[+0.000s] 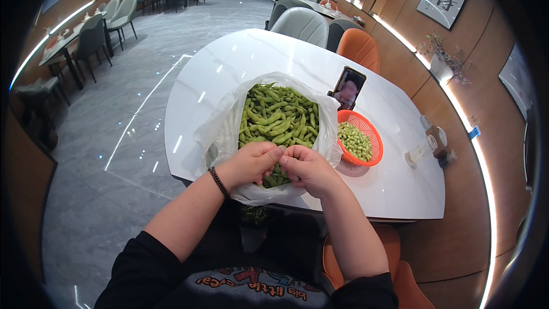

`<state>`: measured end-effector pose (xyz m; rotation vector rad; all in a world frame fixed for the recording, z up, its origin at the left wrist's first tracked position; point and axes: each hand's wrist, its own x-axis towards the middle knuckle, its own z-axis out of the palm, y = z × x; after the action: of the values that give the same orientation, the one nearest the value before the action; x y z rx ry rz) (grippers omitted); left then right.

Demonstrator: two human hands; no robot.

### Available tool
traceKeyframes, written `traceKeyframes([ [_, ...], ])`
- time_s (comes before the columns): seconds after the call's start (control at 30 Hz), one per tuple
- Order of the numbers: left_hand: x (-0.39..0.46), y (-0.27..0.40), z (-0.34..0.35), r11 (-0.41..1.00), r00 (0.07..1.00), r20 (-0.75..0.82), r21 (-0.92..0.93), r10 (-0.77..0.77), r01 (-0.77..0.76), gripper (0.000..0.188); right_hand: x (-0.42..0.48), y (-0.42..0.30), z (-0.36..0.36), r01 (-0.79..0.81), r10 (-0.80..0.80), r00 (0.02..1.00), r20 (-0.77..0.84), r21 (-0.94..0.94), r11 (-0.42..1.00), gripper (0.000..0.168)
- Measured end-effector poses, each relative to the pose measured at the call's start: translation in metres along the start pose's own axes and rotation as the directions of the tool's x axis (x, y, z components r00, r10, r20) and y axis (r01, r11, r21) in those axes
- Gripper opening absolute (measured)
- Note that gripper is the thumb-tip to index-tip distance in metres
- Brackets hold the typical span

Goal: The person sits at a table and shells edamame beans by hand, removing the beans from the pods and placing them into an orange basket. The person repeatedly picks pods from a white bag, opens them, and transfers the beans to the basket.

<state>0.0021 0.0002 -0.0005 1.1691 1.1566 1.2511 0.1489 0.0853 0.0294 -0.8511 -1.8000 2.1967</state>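
A white plastic bag [223, 124] lies wide open on the table, filled with green edamame pods [279, 116]. Over its near edge, my left hand [257, 161] and my right hand [304, 167] meet, thumbs and fingertips pinched together. Whatever is between the fingertips is too hidden to make out; it may be a pod. To the right of the bag stands an orange-red plastic basket [376, 137] holding shelled green beans [355, 140].
Behind the basket, a smartphone [349, 88] leans in a holder on the white marble-look table [201, 73]. A glass jar [414, 156] and small containers stand near the wall at right. Chairs, one orange [359, 47], stand beyond the table.
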Motion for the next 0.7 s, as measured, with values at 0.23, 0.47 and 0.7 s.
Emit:
traceKeyframes([
  [0.23, 0.001, 0.001, 0.001, 0.999, 0.999, -0.005, 0.021, -0.037, 0.037, 0.028, -0.002, -0.003, 0.005, 0.052, -0.059, 0.993, -0.103, -0.074, 0.996, 0.010],
  [0.47, 0.001, 0.001, 0.003, 0.982, 0.988, -0.156, -0.187, -0.010, -0.020, 0.024, -0.020, -0.038, -0.059, 0.160, -0.176, 0.915, -0.364, -0.073, 0.984, 0.014],
  [0.7, -0.001, 0.004, 0.003, 0.971, 0.983, -0.183, -0.239, -0.022, -0.023, 0.021, 0.009, -0.038, -0.157, -0.202, -0.427, 0.597, -0.679, -0.642, 0.739, 0.015],
])
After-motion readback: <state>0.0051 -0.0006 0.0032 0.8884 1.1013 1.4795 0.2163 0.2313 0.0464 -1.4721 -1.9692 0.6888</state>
